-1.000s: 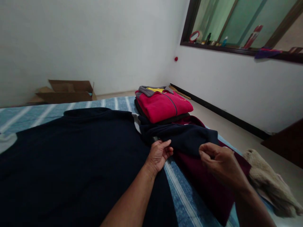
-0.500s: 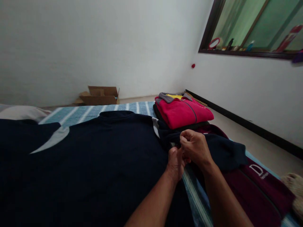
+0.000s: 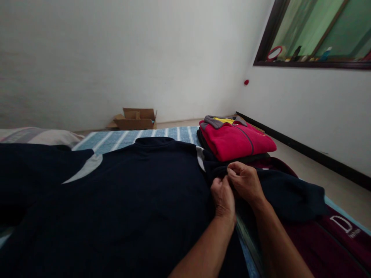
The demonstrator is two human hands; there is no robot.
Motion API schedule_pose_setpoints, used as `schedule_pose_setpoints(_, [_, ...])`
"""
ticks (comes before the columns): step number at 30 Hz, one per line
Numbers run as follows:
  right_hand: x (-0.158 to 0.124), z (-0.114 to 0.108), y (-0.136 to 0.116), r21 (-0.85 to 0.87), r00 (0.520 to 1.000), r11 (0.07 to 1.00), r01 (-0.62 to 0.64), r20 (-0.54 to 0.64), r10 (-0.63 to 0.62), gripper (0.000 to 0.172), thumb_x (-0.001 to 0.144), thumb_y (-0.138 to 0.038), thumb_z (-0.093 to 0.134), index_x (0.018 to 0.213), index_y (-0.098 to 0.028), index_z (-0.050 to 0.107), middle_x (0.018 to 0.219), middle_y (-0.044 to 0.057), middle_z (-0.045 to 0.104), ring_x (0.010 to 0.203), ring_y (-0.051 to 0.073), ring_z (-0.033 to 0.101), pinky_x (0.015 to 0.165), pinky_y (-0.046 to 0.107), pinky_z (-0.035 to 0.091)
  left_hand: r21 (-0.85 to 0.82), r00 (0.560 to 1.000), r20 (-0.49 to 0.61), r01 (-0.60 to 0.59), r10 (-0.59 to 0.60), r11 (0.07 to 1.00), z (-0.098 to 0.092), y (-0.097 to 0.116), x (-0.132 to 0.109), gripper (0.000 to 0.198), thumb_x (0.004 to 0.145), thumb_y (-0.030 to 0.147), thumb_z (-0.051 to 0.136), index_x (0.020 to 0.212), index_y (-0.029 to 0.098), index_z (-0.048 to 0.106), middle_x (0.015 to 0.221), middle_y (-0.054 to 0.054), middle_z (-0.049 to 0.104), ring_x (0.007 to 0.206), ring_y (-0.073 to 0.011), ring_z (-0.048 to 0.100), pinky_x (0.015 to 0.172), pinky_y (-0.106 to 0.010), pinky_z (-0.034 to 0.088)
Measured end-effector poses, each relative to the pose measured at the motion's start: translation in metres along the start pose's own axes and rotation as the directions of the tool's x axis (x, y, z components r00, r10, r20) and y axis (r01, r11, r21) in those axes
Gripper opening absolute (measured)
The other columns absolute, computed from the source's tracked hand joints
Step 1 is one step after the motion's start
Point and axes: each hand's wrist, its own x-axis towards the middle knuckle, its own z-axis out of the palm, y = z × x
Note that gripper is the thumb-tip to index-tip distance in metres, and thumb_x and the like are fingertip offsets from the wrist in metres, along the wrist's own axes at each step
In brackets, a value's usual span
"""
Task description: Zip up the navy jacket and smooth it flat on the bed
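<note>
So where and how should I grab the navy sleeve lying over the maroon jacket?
Probably pinch the navy sleeve at its outer end, coming from the right with the right hand. That end lies free and blunt over the maroon jacket, while the left hand sits near where the sleeve joins the navy top.

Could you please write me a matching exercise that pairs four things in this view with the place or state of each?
1. navy top
2. pink jacket
3. maroon garment
4. cardboard box

A. open, near the wall
B. spread out, with left hand and right hand at its sleeve
C. bearing a white letter D
D. folded, with a grey collar

Pairs: 1-B, 2-D, 3-C, 4-A.
</note>
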Motion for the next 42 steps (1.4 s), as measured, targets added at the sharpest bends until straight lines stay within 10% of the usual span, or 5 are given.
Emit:
schedule_pose_setpoints(9, [-0.001, 0.003, 0.003, 0.102, 0.998, 0.994, -0.05, 0.032, 0.047, 0.017, 0.076, -0.027, 0.047, 0.072, -0.017, 0.06, 0.048, -0.003, 0.052, 0.041, 0.01, 0.044, 0.044, 0.02, 0.034, 0.472, 0.837, -0.043, -0.464, 0.545, 0.75, -0.015, 0.038, 0.009, 0.015, 0.068, 0.008, 0.06, 0.067, 0.023, 0.057, 0.056, 0.002, 0.052, 0.056, -0.0134, 0.047, 0.059, -0.023, 0.032])
schedule_pose_setpoints(16, [0.0, 0.012, 0.011, 0.117, 1.0, 0.993, -0.03, 0.013, 0.029, 0.019, 0.075, -0.03, 0.049, 0.067, -0.017, 0.06, 0.046, -0.003, 0.05, 0.04, 0.01, 0.042, 0.041, 0.02, 0.031, 0.796, 0.833, 0.161, -0.427, 0.529, 0.429, -0.026, 0.043, 0.021, 0.032, 0.074, 0.012, 0.055, 0.104, 0.015, 0.065, 0.06, 0.0, 0.06, 0.058, -0.0144, 0.055, 0.063, -0.025, 0.04])
schedule_pose_setpoints(42, [-0.002, 0.022, 0.014, 0.012, 1.0, 1.0, 0.002, -0.013, -0.002, 0.02, 0.077, -0.028, 0.048, 0.072, -0.019, 0.064, 0.061, 0.001, 0.061, 0.054, 0.014, 0.055, 0.051, 0.021, 0.037, 0.605, 0.817, 0.273, -0.556, 0.508, 0.57, -0.028, 0.032, 0.029, 0.015, 0.078, 0.014, 0.05, 0.079, 0.015, 0.065, 0.068, -0.001, 0.063, 0.064, -0.0115, 0.057, 0.059, -0.02, 0.04])
